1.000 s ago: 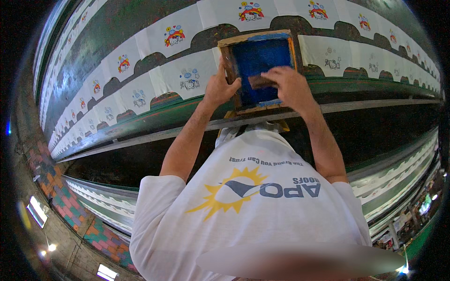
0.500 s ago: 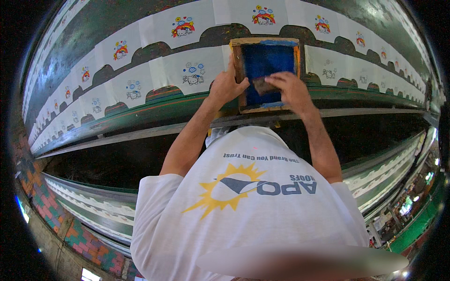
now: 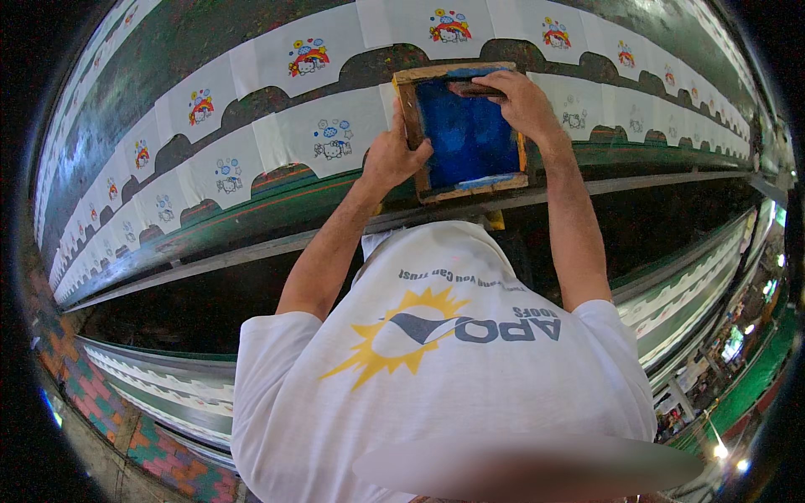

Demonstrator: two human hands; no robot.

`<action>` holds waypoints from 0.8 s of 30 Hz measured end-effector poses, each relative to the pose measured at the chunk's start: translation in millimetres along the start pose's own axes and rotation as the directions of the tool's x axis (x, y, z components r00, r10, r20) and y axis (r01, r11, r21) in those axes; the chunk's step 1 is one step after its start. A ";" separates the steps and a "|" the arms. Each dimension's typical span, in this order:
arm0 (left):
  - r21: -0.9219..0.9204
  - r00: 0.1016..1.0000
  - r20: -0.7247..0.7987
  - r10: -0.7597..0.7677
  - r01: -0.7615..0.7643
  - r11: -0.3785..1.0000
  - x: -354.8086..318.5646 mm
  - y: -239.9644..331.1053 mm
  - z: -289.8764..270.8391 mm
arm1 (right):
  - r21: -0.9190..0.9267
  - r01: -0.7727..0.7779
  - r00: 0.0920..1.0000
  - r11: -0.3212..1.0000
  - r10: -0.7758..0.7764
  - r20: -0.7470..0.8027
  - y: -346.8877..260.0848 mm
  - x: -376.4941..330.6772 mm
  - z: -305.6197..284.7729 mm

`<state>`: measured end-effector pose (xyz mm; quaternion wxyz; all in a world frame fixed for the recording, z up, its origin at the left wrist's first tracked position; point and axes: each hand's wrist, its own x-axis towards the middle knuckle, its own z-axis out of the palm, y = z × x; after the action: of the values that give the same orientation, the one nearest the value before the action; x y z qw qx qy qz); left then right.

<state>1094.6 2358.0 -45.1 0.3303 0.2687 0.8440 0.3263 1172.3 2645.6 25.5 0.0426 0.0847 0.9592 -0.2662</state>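
A wooden-framed printing screen (image 3: 475,186) with blue mesh lies flat on a long dark green table (image 3: 193,33), over a row of white fabric pieces. My left hand (image 3: 390,156) grips the frame's left side. At the far end of the mesh, my right hand (image 3: 525,102) presses a dark squeegee (image 3: 466,87) down. Both forearms reach out over my white shirt (image 3: 436,369) with its sun graphic.
White fabric pieces (image 3: 331,138) with small colourful cartoon prints run in two rows along the table. A metal rail (image 3: 251,250) lines the near table edge. More printed fabric lies on a lower shelf (image 3: 142,377). Coloured floor tiles (image 3: 80,369) show at lower left.
My right hand has pushed the squeegee from the middle of the blue mesh to its far end. My left hand has kept its hold on the frame's left side.
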 end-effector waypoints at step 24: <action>0.137 0.995 -0.094 0.041 -0.027 0.990 41.4 120.2 104.0 | -0.027 0.009 0.993 1.000 -0.013 -0.121 104.2 -187.2 -31.0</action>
<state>1173.1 2501.8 -32.5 0.2642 0.2888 0.8745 0.2863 1374.3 2723.4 23.3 -0.0161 0.0949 0.9640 -0.2479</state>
